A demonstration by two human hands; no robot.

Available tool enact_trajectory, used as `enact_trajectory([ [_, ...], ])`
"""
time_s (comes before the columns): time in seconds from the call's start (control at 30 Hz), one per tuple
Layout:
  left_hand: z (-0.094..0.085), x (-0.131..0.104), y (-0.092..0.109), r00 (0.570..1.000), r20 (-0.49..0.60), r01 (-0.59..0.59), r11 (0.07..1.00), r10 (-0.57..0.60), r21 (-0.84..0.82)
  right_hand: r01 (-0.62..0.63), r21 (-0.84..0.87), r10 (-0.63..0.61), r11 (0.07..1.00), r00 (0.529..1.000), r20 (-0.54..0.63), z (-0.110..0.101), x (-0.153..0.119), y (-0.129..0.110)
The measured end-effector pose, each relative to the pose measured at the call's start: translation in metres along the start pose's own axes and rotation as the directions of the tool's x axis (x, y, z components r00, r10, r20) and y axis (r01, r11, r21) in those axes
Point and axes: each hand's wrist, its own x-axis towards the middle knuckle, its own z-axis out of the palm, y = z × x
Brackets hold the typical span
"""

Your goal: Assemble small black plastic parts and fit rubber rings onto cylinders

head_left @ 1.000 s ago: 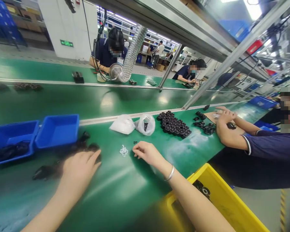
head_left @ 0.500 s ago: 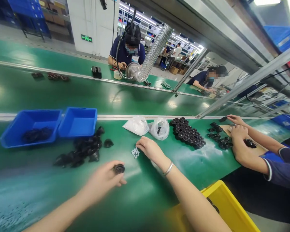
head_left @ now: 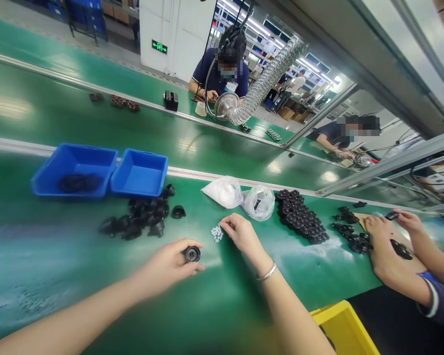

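My left hand (head_left: 177,261) grips a round black plastic part (head_left: 193,254) between thumb and fingers, its ringed hollow face turned up toward me. Just beyond it lies a small heap of pale grey-white pieces (head_left: 216,233). The pinched fingertips of my right hand (head_left: 240,231) touch the right edge of this heap; whether a piece is between them is too small to make out. One loose black part (head_left: 178,212) rests to the left of the heap, beside a jumbled pile of black cup-shaped parts (head_left: 144,214).
Two blue bins (head_left: 139,172) stand at the back left. Behind my right hand sit a bag of white material (head_left: 224,192) and an open clear bag (head_left: 259,203). Black parts in rows (head_left: 301,217) lie farther right, near a co-worker's hands (head_left: 383,241). A yellow bin (head_left: 350,328) is at lower right.
The whole view has shifted, so the bench contents appear farther right. The black part in my left hand now faces me more. My right fingertips stay at the heap. The co-worker's far hand has drawn back.
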Motion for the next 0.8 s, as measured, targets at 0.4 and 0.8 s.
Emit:
enact_trajectory([
  [0.4,-0.004,0.002,-0.011,0.992,-0.059,-0.099,0.985,0.108,0.140,0.197,0.181,-0.182,0.964,0.979,-0.094,-0.005,-0.032,-0.061],
  [0.8,-0.004,-0.001,-0.003,0.984,-0.065,-0.133,0.935,0.163,0.328,0.477,-0.303,-0.482,0.825,0.874,0.063,0.034,-0.066,-0.080],
])
